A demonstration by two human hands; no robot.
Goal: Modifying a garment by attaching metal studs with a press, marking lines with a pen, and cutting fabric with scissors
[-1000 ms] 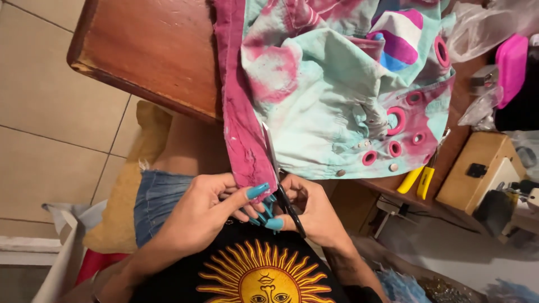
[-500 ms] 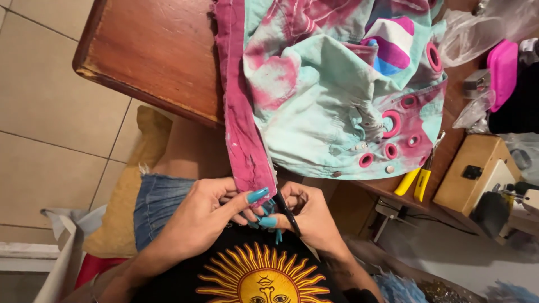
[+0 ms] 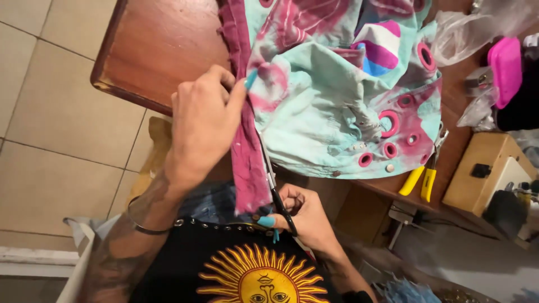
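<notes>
— What are the fingers doing?

— The left hand (image 3: 205, 120) pinches the magenta strip (image 3: 247, 151) of the tie-dyed garment (image 3: 331, 112) near the bench's (image 3: 163, 50) front edge, fingers closed, wrist bent down. The right hand (image 3: 306, 216) sits below that edge, fingers curled through the scissors (image 3: 276, 193).

— And the blades?

— Slim, pointing up along the strip where it hangs off the edge (how far open, I can't tell). Yellow-handled pliers (image 3: 424, 174) lie toward the right.

teal-and-pink tie-dye garment (image 3: 331, 112) (magenta strip (image 3: 247, 163) hanging) and black scissors (image 3: 278, 199) along it.
</notes>
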